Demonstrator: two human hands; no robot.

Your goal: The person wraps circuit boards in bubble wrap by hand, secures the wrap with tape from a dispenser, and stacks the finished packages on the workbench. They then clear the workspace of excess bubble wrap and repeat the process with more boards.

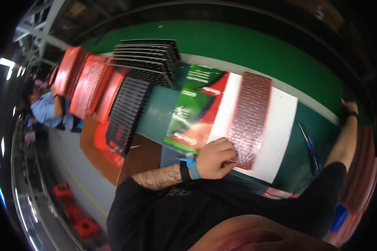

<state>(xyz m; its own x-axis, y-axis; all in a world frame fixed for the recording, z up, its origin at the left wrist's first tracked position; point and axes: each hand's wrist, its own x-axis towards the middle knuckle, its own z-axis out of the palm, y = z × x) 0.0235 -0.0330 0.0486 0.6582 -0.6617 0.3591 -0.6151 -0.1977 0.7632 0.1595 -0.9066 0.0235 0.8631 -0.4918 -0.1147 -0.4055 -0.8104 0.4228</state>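
A long pack in pink bubble wrap point(250, 117) lies on a white sheet point(282, 125). My left hand point(215, 159) is closed at the pack's near left corner, its fingertips pinching the edge of the bubble wrap. Just left of the white sheet lies a flat printed sheet point(197, 111) in green, red and black. My right hand point(350, 106) is stretched out at the far right, beside the table's edge; its fingers are too dark and unclear to read. A long thin black and blue tool point(309, 146) rests on the table to the right of the pack.
Black slotted panels point(130, 108) lean at the left, with more black panels point(146, 58) stacked behind them. Several red bubble-wrapped packs point(88, 83) stand further left, near another person point(50, 111). A pink-wrapped stack point(362, 171) is at the right rim. Red crates point(86, 226) sit on the floor.
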